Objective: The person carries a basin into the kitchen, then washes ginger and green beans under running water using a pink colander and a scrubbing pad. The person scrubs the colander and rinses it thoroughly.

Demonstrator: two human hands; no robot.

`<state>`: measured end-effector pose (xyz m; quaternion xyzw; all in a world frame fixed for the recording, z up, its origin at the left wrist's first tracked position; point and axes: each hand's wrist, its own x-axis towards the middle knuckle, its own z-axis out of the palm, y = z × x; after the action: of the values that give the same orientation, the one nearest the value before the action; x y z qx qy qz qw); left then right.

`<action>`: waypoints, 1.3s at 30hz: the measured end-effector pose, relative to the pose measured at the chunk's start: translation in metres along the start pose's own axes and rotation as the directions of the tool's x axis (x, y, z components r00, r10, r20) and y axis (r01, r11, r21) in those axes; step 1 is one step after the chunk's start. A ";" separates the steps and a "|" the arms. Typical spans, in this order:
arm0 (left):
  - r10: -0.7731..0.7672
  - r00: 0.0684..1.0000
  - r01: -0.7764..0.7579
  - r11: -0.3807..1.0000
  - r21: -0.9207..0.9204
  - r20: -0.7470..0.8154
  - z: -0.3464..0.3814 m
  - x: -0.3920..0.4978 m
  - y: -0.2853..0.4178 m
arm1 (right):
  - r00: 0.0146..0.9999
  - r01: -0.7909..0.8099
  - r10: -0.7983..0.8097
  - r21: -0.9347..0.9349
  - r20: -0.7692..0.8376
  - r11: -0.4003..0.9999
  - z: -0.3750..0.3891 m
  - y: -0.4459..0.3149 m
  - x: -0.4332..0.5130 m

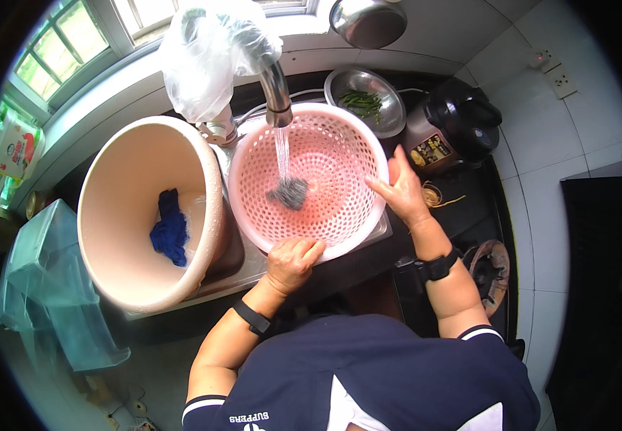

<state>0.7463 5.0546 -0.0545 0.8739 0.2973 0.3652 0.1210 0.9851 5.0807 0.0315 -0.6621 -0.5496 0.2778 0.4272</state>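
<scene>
A pink plastic colander sits tilted over the sink, right of a beige bucket. Water runs from the metal faucet into it, onto a small dark grey wad, perhaps cloth. My left hand grips the colander's near rim, its fingers curled over the edge. At the right rim is my right hand, fingers spread, with one digit reaching over the rim and the others outside. Inside the beige plastic bucket lies a wet blue cloth.
Behind the colander stands a metal bowl of cut green vegetables. An electric pressure cooker and a gas burner are on the right. Clear plastic wraps the faucet's base. Translucent teal bins stand far left.
</scene>
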 end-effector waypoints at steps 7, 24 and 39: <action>-0.078 0.832 0.292 0.904 -0.314 0.550 0.005 -0.001 -0.039 | 0.663 -0.747 0.536 0.426 0.522 0.510 0.029 0.071 -0.045; -0.099 0.796 0.375 0.856 -0.357 0.597 0.097 0.025 -0.066 | 0.668 -0.743 0.606 0.423 0.432 0.518 0.037 0.080 -0.061; -0.348 0.718 0.238 0.936 0.257 0.603 0.100 0.056 -0.105 | 0.736 -0.677 0.476 0.507 0.482 0.534 0.042 0.092 -0.061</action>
<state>0.8029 5.1728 -0.1384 0.8936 0.4016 -0.0037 0.2004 0.9806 5.0299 -0.0746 -0.5661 -0.2187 0.6696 0.4281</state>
